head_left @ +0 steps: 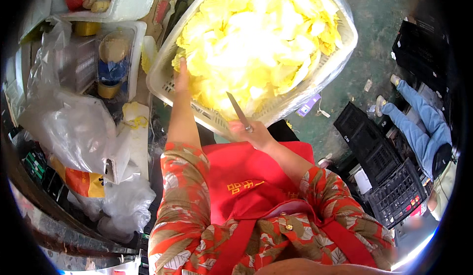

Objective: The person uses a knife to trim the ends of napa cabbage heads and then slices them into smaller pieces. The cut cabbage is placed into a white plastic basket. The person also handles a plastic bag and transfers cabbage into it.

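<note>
While the right hand (252, 133) closes around one knife (235, 106) at the near side of the white basket (158, 73), the left hand (182, 78) is at that basket's left side, its grip too blurred to tell.

Heaped inside the basket, the yellow leaves (212, 28) look light, soft and easily torn, perhaps slippery if wet, so lifting small bunches loosely from beneath should bruise them least; the full basket is probably heavy and best held by opposite rims. I count one basket and one knife, its blade slanting toward the leaves, which overlap and glare too brightly to number; at least two black crates (368, 142) are right of the basket.
</note>
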### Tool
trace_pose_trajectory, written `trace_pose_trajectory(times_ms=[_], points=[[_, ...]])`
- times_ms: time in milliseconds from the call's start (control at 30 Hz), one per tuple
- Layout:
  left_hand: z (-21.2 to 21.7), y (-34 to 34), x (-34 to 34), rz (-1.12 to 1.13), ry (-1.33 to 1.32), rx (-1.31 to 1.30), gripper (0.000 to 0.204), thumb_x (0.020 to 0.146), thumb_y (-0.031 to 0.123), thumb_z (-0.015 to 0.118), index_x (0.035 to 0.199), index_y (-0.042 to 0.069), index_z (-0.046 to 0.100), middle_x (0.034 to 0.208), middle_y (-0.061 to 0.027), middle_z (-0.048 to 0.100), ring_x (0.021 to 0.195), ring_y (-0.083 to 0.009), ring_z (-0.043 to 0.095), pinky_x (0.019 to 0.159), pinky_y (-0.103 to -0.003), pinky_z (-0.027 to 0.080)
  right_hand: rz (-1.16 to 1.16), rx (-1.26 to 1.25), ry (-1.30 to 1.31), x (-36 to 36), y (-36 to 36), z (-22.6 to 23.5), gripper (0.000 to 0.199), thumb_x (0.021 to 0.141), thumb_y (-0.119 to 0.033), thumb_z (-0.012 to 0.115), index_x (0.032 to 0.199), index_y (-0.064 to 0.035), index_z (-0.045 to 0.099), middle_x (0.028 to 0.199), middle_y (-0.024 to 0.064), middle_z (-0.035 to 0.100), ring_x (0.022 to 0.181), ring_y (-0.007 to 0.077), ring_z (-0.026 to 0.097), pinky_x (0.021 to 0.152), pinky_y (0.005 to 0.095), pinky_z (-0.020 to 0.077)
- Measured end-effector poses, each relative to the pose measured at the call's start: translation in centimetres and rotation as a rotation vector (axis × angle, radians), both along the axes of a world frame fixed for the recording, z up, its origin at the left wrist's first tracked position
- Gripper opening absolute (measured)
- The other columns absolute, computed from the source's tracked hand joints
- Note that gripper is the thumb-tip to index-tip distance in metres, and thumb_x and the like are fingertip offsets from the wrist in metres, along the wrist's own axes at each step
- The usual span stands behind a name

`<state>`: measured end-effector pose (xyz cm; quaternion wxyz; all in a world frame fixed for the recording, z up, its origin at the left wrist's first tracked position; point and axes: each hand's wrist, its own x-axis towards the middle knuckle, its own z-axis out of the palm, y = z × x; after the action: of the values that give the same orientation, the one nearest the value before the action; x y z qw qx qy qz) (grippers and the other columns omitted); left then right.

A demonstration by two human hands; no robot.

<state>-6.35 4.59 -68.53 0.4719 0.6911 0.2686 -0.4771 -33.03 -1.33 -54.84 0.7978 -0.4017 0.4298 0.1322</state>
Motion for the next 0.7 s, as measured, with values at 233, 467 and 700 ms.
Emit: trace_pose_trajectory(times_ms=[233, 467, 700], points=[[1.7, -8.0, -8.2, -0.512, -0.742, -0.011, 0.061, 0.077, 0.016, 0.067, 0.128, 0.003, 0.036, 0.128, -0.0234, 0.036, 0.112, -0.0291, 0.046, 0.095, -0.039, 0.042, -0.325, -0.147, 0.208, 3.7, -4.5, -3.0, 0.034, 0.08, -0.01, 0.062, 0.113, -0.0069, 0.061, 0.092, -0.0011, 0.061, 0.075, 0.0082, 0.053, 0.067, 0.0237, 0.0439], [-1.5, -16.3, -13.2, -0.399, -0.887, -0.156, 0.065, 0.068, 0.029, 0.076, 0.118, 0.002, 0.044, 0.114, -0.0158, 0.053, 0.105, -0.0294, 0.052, 0.09, -0.039, 0.042, -0.606, -0.437, 0.085, 3.2, -11.8, -7.7, 0.024, 0.079, -0.006, 0.06, 0.103, -0.0015, 0.062, 0.095, 0.003, 0.061, 0.088, 0.0118, 0.054, 0.08, 0.027, 0.042], [0.3, -16.4, -10.6, -0.647, -0.785, -0.238, 0.053, 0.077, 0.028, 0.065, 0.124, 0.011, 0.048, 0.125, -0.013, 0.051, 0.111, -0.0309, 0.05, 0.09, -0.039, 0.042, -0.644, -0.434, 0.161, 4.0, -14.4, -8.8, 0.018, 0.079, -0.005, 0.059, 0.096, -0.0002, 0.06, 0.096, 0.0048, 0.061, 0.087, 0.0139, 0.057, 0.079, 0.0265, 0.0445]])
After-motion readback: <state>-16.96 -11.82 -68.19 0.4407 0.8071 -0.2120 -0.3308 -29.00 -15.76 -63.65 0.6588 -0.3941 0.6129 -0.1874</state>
